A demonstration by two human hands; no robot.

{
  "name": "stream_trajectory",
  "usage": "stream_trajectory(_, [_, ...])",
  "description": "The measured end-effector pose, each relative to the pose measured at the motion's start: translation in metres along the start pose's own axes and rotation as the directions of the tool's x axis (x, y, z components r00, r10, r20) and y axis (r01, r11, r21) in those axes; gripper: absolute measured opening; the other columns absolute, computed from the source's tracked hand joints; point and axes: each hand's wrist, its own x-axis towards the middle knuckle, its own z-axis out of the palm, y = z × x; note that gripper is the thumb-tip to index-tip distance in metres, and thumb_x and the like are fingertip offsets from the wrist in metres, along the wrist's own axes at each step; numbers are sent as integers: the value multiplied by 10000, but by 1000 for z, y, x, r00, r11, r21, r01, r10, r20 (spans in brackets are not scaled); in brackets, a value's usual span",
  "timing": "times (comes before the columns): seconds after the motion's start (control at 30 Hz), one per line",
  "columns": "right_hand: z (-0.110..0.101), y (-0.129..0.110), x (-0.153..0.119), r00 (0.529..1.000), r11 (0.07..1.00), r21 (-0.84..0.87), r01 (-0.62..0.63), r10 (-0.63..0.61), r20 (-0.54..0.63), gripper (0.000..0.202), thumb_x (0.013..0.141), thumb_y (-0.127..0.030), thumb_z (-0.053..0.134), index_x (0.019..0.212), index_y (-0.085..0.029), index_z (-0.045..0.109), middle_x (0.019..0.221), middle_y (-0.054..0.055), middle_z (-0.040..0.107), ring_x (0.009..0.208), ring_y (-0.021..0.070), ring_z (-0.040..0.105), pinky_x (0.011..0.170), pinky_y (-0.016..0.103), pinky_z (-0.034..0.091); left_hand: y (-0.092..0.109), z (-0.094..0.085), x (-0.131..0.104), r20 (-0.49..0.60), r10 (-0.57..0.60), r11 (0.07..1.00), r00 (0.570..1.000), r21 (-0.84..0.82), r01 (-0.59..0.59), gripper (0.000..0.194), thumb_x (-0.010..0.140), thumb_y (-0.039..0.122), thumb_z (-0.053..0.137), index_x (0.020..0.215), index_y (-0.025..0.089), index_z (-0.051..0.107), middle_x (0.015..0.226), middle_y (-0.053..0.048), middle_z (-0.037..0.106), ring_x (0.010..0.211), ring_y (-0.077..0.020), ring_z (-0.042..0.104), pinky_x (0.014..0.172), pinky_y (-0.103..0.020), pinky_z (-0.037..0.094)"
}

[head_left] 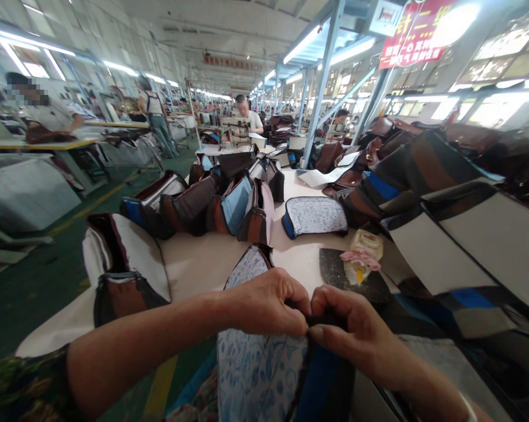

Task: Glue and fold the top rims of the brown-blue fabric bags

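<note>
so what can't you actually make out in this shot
- Head view: the fingers of the left hand and right hand curl over the dark edge of the bag piece, hiding the seam.
- Bag piece's lower part: cut off by the bottom edge.
- Red banner: text blurred.
</note>
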Motion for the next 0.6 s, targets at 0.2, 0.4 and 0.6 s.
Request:
stream_trajectory(0.2, [3, 6, 4, 999, 999, 38, -34, 34, -5, 140, 843, -263, 608, 753, -184, 536, 687, -43, 452, 658, 118, 369, 597, 264, 289, 3, -5, -3, 17, 26, 999, 1000, 33, -27, 122, 756, 256, 686, 759, 134, 671, 622, 63, 473, 577, -86, 408, 502, -217, 303])
stream_trajectory(0.4, [6, 11, 5, 999, 1000, 9, -22, 22, -40, 114, 873, -262, 589, 795, -191, 545, 714, -38, 439, 675, 126, 355, 612, 276, 290, 18, -10, -6, 29, 105, 959, 994, 263, -109, 145, 813, 170, 607, 671, 140, 593, 610, 48, 482, 583, -89, 464, 535, -219, 332])
stream_trajectory(0.6, [13, 16, 4, 977, 987, -144, 69, -96, -190, 49, 842, -180, 596, 801, -197, 577, 702, -37, 484, 637, 121, 407, 577, 257, 327, 12, -7, -16, 116, 353, 547, 929, 780, -305, 120, 881, 139, 520, 796, 164, 601, 744, -31, 618, 636, -161, 548, 563, -298, 365])
